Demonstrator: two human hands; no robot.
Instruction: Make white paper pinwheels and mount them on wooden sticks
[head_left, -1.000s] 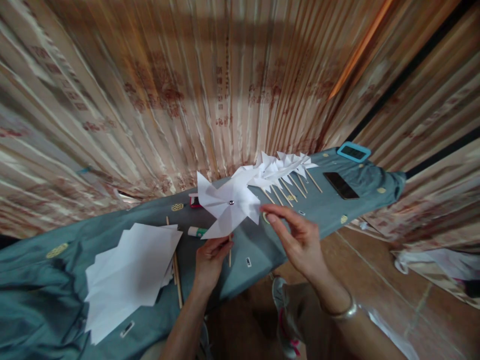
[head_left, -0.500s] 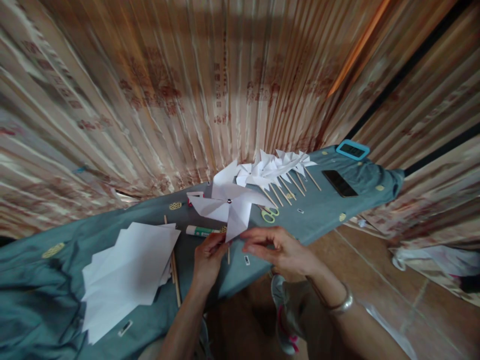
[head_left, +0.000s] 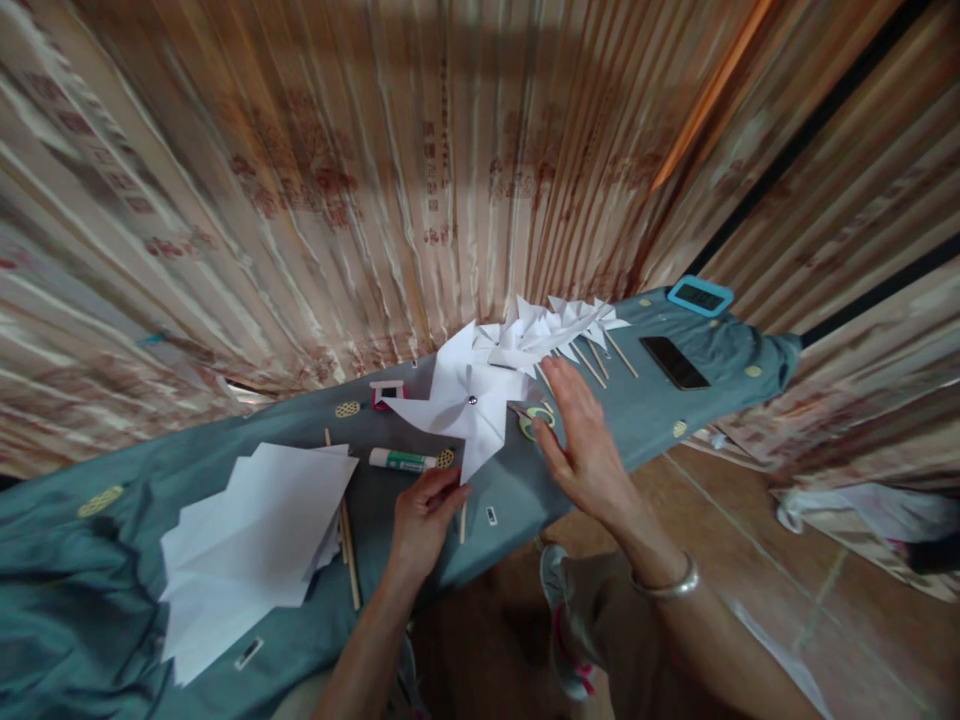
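A white paper pinwheel point(head_left: 484, 412) with a shiny pin at its centre faces up in front of me. My left hand point(head_left: 424, 520) pinches it near its lowest blade, where the wooden stick comes out below. My right hand point(head_left: 589, 440) is off the pinwheel, its fingers stretched out and thumb apart, above the table just right of the green-handled scissors point(head_left: 536, 422). Behind the held pinwheel lies a row of finished white pinwheels point(head_left: 559, 325) on wooden sticks, partly covered by it and by my right hand.
On the green cloth point(head_left: 420, 590) lie a stack of white paper point(head_left: 255, 540), loose wooden sticks point(head_left: 349, 540), a glue stick point(head_left: 401, 460) and a small red-and-white box point(head_left: 386, 393). Farther right are a black phone point(head_left: 673, 362) and a blue-framed device point(head_left: 700, 296). A curtain point(head_left: 337, 200) hangs behind.
My right hand has moved from beside the pinwheel's lower blade, up and right toward the scissors, and its fingers have spread. The pinwheel has shifted slightly right in my left hand.
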